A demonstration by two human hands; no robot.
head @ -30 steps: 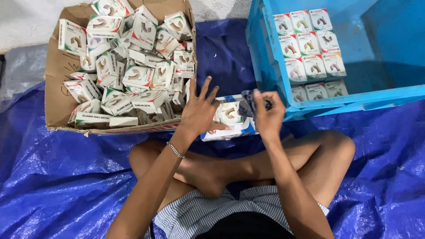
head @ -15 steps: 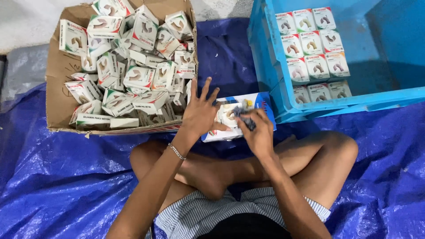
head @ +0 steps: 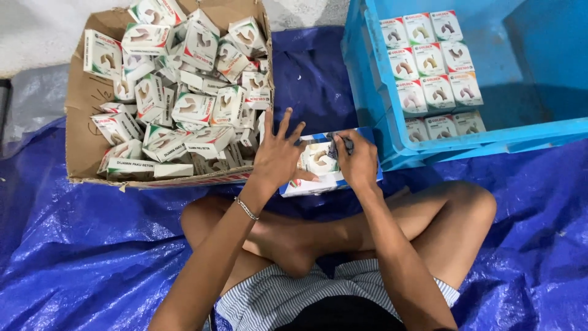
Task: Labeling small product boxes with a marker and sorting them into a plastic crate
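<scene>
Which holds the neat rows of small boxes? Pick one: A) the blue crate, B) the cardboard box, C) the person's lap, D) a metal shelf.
A: the small white boxes stand in tidy rows against the wall of the blue crate, while those in the cardboard box lie jumbled, and the hands, left and right, work on a single box between the two.
</scene>
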